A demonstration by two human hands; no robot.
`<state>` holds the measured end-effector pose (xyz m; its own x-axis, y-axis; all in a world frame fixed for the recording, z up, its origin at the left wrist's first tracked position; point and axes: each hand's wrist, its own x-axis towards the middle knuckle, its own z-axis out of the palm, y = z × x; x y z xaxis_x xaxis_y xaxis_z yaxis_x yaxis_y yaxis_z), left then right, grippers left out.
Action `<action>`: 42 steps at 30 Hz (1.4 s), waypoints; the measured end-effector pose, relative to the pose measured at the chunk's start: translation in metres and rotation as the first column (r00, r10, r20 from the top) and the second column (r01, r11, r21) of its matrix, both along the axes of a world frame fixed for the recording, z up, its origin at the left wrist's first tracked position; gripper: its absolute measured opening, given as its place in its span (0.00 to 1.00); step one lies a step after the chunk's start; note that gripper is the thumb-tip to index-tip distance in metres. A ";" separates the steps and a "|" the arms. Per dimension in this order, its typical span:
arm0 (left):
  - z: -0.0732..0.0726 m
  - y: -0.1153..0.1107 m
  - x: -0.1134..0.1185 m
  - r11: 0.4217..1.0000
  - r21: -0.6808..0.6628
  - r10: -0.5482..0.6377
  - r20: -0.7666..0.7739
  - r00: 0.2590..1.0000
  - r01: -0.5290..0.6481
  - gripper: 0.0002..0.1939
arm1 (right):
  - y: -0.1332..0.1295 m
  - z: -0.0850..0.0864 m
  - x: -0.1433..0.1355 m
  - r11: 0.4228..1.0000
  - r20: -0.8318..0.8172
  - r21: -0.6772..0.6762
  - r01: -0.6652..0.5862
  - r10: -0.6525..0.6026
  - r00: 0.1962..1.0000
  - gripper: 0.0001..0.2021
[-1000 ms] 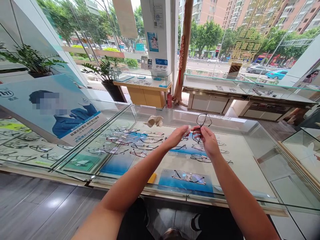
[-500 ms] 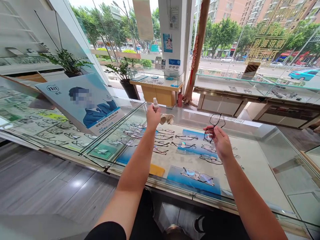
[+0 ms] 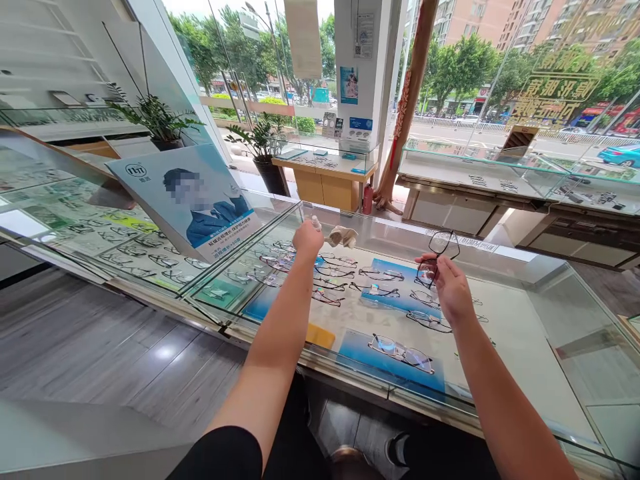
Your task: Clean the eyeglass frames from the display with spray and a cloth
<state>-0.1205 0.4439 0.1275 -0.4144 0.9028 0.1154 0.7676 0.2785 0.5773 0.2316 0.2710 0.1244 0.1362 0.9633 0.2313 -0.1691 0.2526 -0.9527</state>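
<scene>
Head: glass showcase [image 3: 530,360], grey floor [image 3: 115,360]

Held glasses [image 3: 439,256]: black | bottle [image 3: 316,223]: white | cloth [image 3: 343,235]: beige | pouch [image 3: 321,335], lower centre: orange-yellow | card [image 3: 353,349] beside it: blue gradient | sleeve [image 3: 223,455]: black | floor [image 3: 125,347], lower left: grey wood-grain | car [image 3: 620,155], far right: turquoise

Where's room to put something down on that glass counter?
Biggest bare patch on the glass counter: between the right hand and the counter's right end. A smaller one: between that hand and the beige cloth. Crowded: the left hand with its white bottle, beside the cloth.
</scene>
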 end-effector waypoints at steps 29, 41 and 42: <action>0.002 -0.022 0.052 0.882 -0.170 -0.470 -0.376 0.798 0.439 0.20 | 0.003 -0.003 0.000 1.000 0.003 0.008 -0.025 0.025 1.000 0.17; 0.022 -0.036 0.068 0.729 0.479 -0.510 -0.097 0.855 0.489 0.30 | 0.004 -0.003 -0.002 1.000 0.006 0.023 -0.015 0.015 1.000 0.18; 0.023 -0.037 0.070 0.715 0.509 -0.535 -0.044 0.844 0.480 0.30 | 0.004 -0.003 -0.002 1.000 0.005 0.026 -0.015 0.015 1.000 0.18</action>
